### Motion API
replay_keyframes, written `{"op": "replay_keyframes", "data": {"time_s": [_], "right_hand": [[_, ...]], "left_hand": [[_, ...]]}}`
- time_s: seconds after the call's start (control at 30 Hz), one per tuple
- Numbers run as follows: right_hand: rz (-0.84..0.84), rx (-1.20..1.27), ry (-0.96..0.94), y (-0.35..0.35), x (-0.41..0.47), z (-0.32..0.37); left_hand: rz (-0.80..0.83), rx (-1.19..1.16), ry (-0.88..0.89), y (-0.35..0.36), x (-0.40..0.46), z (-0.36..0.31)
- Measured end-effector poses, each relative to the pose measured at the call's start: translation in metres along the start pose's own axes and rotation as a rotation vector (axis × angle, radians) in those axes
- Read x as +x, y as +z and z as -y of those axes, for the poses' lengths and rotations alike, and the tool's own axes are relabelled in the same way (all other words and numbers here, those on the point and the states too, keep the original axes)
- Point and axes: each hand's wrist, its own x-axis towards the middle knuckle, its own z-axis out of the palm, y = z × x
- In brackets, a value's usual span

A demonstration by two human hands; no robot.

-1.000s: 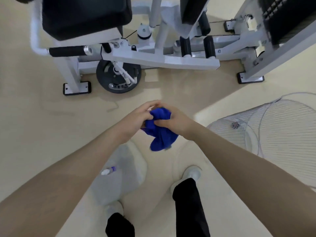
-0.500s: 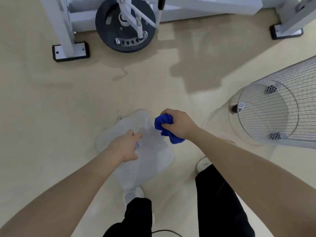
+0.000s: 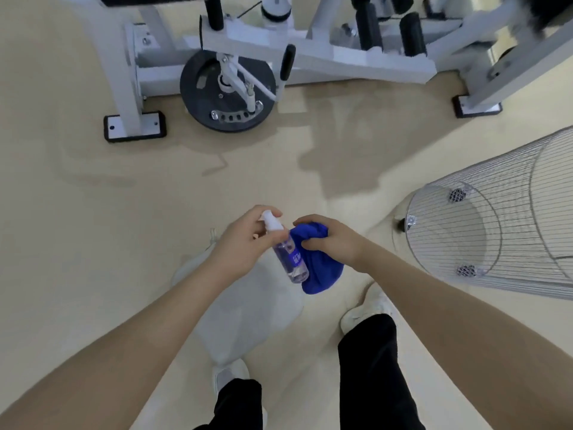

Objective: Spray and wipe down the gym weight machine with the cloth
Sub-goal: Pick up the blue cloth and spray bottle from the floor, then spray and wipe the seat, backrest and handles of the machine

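Nearest us, our two legs in black trousers (image 3: 369, 367) end in white shoes (image 3: 362, 308) planted on the smooth beige floor (image 3: 77, 231). Between the shoes and our hands lies a limp, pale translucent plastic bag (image 3: 248, 318), flat on the floor.

Above it, our left hand (image 3: 245, 243) has its grip clamped round the neck of a small clear plastic spray bottle (image 3: 286, 252) with a white nozzle and a blue label; the index finger curls over the nozzle top, and the bottle tilts with its base toward us. Just right of it, touching the bottle's side, our right hand (image 3: 333, 240) has its grip closed on a bunched, soft blue cloth (image 3: 319, 268), whose loose end hangs below the fist.

To the right, a silver wire-mesh basket (image 3: 502, 231) lies tipped on its side, its round base facing our hands.

Farthest off stands the white-painted steel gym weight machine (image 3: 310, 54), well apart from bottle and cloth. It carries a round black weight plate (image 3: 228, 91), black foam roller pads (image 3: 410, 35) and flat feet with black edging (image 3: 135, 125) resting on the floor.
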Motion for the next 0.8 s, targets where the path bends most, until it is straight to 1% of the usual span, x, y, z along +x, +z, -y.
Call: {"op": "replay_keyframes", "data": {"time_s": [0.13, 0.2, 0.23, 0.37, 0.47, 0.57, 0.7, 0.8], "right_hand": [[0.148, 0.209, -0.017, -0.059, -0.045, 0.054], [0.199, 0.236, -0.045, -0.086, -0.065, 0.079], [0.196, 0.212, -0.068, -0.102, -0.074, 0.091], [0.08, 0.086, -0.159, -0.15, -0.099, 0.126], [0.114, 0.091, -0.161, -0.191, -0.111, 0.143], [0.118, -0.046, -0.168, -0.233, -0.114, 0.153], [-0.024, -0.254, -0.203, -0.271, -0.117, 0.161], [-0.124, -0.33, -0.244, -0.284, -0.115, 0.167]], "left_hand": [[-0.069, -0.269, 0.073, 0.027, 0.007, -0.091], [-0.099, -0.321, 0.099, 0.044, 0.011, -0.135], [-0.119, -0.328, 0.112, 0.053, 0.015, -0.159], [-0.175, -0.37, 0.153, 0.084, 0.03, -0.222], [-0.197, -0.445, 0.129, 0.107, 0.041, -0.26], [-0.231, -0.597, 0.041, 0.131, 0.059, -0.292], [-0.217, -0.824, 0.021, 0.15, 0.08, -0.316], [-0.172, -0.97, 0.022, 0.151, 0.093, -0.33]]}}
